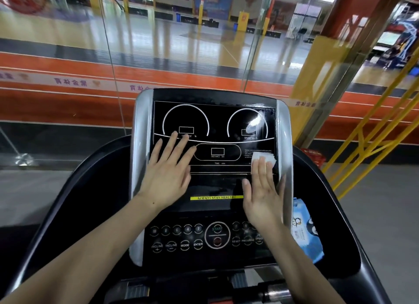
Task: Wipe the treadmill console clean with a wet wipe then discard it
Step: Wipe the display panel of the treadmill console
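Both forearms are bare to the frame's edge, with no sleeves showing. The left hand and right hand wear nothing; fingers slim, nails short

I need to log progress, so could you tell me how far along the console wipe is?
Underway. The right hand presses the wet wipe flat on the console; streaks near the speed dial suggest that part is wiped. The left hand rests flat. The button panel and discarding remain.
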